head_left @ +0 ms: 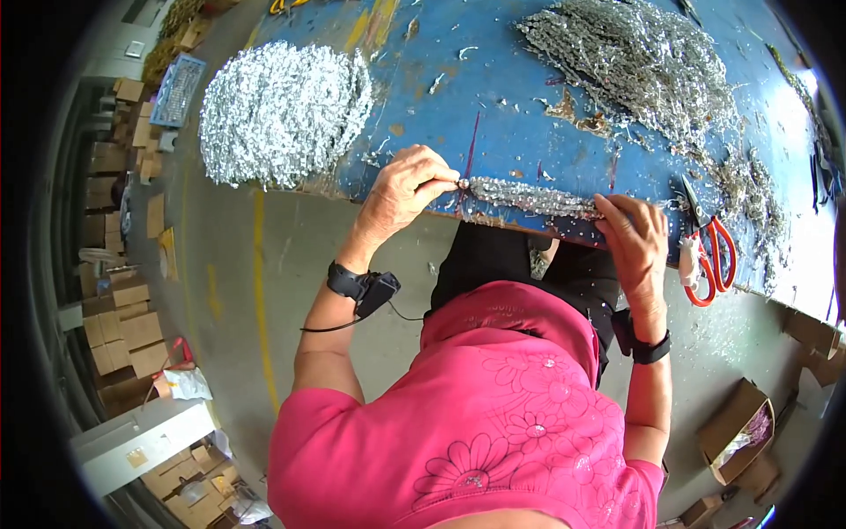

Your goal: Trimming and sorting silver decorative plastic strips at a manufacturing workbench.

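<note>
Worn blue table [432,115], grey floor [322,247] — left hand [404,189], right hand [636,236] grasping silver tinsel [533,197] by ends.

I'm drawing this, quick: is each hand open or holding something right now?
Left hand: closed, pinching the left end of the silver strand bundle.
Right hand: touching the bundle's right end; gripping or just pressing, can't tell.

Pink short-sleeved top [379,441] at 6 o'clock, outlined flower print [467,472], shiny centres [538,430]. Black bottoms [493,256], 3 o'clock. Left wristband [345,281], 9 o'clock: black, boxy black module [379,293], thin black cable [339,327]. Right wristband [650,351], 4 o'clock: also black.
</note>
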Demonstrator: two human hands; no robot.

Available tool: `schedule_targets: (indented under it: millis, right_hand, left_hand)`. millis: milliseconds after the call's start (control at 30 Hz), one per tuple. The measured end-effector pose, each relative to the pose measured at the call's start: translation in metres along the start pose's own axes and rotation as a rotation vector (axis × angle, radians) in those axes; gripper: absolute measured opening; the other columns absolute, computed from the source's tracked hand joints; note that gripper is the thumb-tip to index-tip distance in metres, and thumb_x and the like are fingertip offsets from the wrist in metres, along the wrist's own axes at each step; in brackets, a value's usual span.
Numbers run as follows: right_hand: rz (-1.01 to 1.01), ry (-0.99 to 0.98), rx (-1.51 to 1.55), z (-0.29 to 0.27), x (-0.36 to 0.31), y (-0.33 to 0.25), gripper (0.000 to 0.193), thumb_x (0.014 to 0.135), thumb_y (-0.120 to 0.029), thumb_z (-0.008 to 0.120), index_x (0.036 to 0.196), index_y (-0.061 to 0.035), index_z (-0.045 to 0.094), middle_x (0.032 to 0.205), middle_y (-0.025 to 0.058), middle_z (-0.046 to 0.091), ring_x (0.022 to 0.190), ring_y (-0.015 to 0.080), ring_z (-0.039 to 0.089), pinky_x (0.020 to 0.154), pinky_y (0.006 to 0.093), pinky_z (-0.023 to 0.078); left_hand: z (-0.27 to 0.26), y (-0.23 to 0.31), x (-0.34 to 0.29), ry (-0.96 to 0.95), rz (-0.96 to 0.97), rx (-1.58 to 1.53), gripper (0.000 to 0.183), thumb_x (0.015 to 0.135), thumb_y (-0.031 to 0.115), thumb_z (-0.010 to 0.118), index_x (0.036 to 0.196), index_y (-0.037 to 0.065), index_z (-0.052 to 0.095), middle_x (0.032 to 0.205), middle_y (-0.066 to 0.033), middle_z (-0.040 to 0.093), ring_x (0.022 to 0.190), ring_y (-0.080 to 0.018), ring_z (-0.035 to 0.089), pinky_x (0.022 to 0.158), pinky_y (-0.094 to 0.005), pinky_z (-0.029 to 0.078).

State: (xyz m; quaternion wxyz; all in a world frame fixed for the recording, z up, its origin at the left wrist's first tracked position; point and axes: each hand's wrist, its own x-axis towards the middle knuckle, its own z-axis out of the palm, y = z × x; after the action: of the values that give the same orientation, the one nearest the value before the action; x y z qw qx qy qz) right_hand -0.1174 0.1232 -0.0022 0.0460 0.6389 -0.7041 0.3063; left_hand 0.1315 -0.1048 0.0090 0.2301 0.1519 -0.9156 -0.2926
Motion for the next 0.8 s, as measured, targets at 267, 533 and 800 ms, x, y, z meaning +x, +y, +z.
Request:
schedule_targets:
  millis: [267,533,800]
  right_hand:
    - [0.093,0.140,-0.004,0.004,-0.015,0.003,0.036,0.074,-0.010,0.074,0.109,-0.0103,0.067,0.103,0.0027,0.066,0.093,0.0217,0.061,0.087,0.0380,0.042]
    - [0.145,0.147,-0.028,0.009,-0.026,-0.008,0.042,0.077,-0.012,0.072,0.118,-0.0141,0.064,0.113,0.0012,0.065,0.110,0.0208,0.058,0.098,0.0411,0.038]
    - [0.220,0.356,0.003,0.000,-0.043,0.001,0.032,0.076,-0.004,0.072,0.107,-0.0092,0.068,0.104,0.0046,0.066,0.102,0.0268,0.061,0.087,0.0384,0.048]
  left_hand:
    - [0.005,-0.002,0.004,0.038,0.039,0.007,0.018,0.072,-0.001,0.075,0.086,0.005,0.065,0.080,-0.0065,0.063,0.076,-0.0232,0.060,0.069,-0.0335,0.047]
    - [0.000,0.000,0.000,0.032,-0.016,0.007,0.022,0.070,-0.009,0.073,0.086,0.004,0.065,0.083,-0.0063,0.065,0.078,-0.0210,0.061,0.068,-0.0307,0.048]
    - [0.001,0.000,-0.001,0.024,-0.046,-0.034,0.025,0.070,-0.012,0.072,0.089,0.004,0.066,0.085,-0.0068,0.066,0.080,-0.0200,0.061,0.069,-0.0295,0.049]
